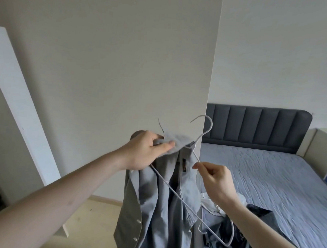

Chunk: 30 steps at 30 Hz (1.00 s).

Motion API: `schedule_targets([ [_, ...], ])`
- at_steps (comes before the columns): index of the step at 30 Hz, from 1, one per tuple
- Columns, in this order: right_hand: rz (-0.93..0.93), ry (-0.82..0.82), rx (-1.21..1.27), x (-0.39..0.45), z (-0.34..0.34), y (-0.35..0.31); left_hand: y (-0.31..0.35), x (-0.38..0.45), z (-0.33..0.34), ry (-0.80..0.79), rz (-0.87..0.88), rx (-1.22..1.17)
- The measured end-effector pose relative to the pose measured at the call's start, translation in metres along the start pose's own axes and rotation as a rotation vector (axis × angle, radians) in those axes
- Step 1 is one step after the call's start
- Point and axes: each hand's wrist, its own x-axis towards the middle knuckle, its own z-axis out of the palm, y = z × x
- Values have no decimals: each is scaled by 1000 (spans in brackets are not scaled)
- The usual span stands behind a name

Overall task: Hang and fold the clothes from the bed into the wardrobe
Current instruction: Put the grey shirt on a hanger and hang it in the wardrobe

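A grey snap-button shirt (156,203) hangs in front of me, held up by its collar. My left hand (145,151) grips the collar together with one arm of a white wire hanger (201,136). My right hand (214,175) pinches the hanger's other sloping arm just below the hook. The hanger's lower bar runs down to the right past the shirt. More clothes, a dark garment (251,225) and a white one (212,201), lie on the bed (268,174) behind my right arm.
A tall white wardrobe side panel (124,66) stands straight ahead. An open white door (20,100) is at the left. The bed has a dark padded headboard (255,125) and a blue-grey quilt. Pale wooden floor (92,214) shows below.
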Motion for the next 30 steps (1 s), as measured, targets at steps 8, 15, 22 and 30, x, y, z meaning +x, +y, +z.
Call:
schedule_targets([
  [8,-217,63,124,-3,-16,-1,-12,-36,6,-237,-4,308],
  [15,-326,104,166,13,-23,-18,33,1,-42,244,205,347],
  [22,-376,97,113,15,-28,-20,12,52,-43,73,200,712],
  [30,-34,141,230,0,-53,25,-11,65,-37,276,83,562],
])
